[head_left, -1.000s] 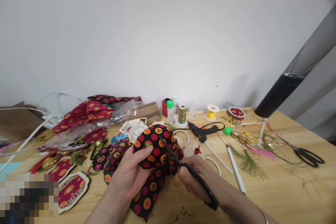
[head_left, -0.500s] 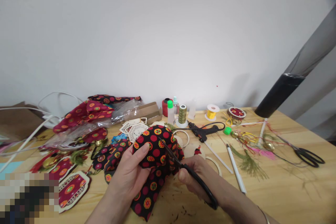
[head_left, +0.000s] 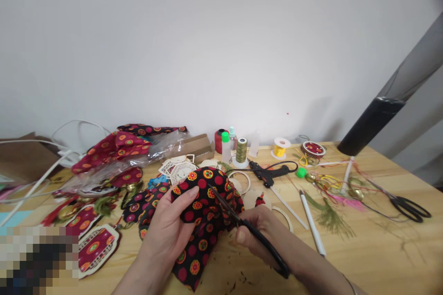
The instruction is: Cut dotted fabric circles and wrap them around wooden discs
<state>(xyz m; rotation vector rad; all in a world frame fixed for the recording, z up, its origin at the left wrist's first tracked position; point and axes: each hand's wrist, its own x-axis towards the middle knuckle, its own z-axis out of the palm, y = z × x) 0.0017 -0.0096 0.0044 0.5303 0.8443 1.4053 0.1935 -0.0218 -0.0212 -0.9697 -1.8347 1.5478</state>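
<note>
Black fabric (head_left: 204,203) with red dots and orange-green flower circles is bunched above the table. My left hand (head_left: 178,221) grips it, thumb on top and fingers folded beneath. In my right hand (head_left: 258,233) is a pair of black-handled scissors (head_left: 266,246). Their blades lie against the upper part of the cloth, the tips pointing up and left, close to my left thumb. A lower corner of the fabric hangs toward the table's front edge. Small dark scraps (head_left: 237,283) lie on the wood below.
Behind the cloth are a green thread spool (head_left: 241,151), a yellow spool (head_left: 280,150) and a black glue gun (head_left: 272,174). To the right lie a white pen (head_left: 312,223) and other scissors (head_left: 410,207). Finished red ornaments (head_left: 97,251) and patterned fabric (head_left: 116,150) are at left.
The scissor tips have shifted slightly left on the fabric, and the cloth's upper fold has moved a little. Both hands keep their grip. The whole view has shifted slightly.
</note>
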